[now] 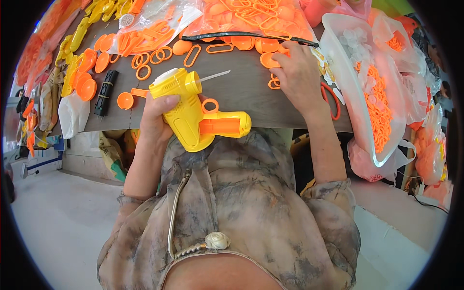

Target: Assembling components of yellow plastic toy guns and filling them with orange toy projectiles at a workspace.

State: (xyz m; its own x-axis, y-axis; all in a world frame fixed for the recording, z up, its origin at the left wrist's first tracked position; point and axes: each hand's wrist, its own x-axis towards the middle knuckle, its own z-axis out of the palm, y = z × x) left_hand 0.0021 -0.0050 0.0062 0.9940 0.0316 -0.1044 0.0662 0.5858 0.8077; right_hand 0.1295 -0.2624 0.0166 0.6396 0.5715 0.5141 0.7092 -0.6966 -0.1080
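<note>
My left hand (pixel 155 110) is wrapped round a yellow toy gun body (pixel 182 116) with a round nozzle, held up over the table's near edge. An orange trigger ring (pixel 210 105) and an orange inset in the handle show on it. From the nozzle sticks out a thin whitish strip (pixel 215 76). Over the table at the right, my right hand (pixel 298 79) has its fingers bent and apart at an orange cup (pixel 268 60). Whether those fingertips touch the cup, I cannot make out. Below them lies a small orange looped part (pixel 274 82).
A black strip (pixel 251 35) crosses in front of a bag of orange parts (pixel 237 14). Orange rings (pixel 143 71), cups (pixel 88 89) and a black cylinder (pixel 105 93) lie leftward. Red-handled scissors (pixel 332 99) sit beside a white tub (pixel 338 63) holding orange chain-like parts (pixel 378 106).
</note>
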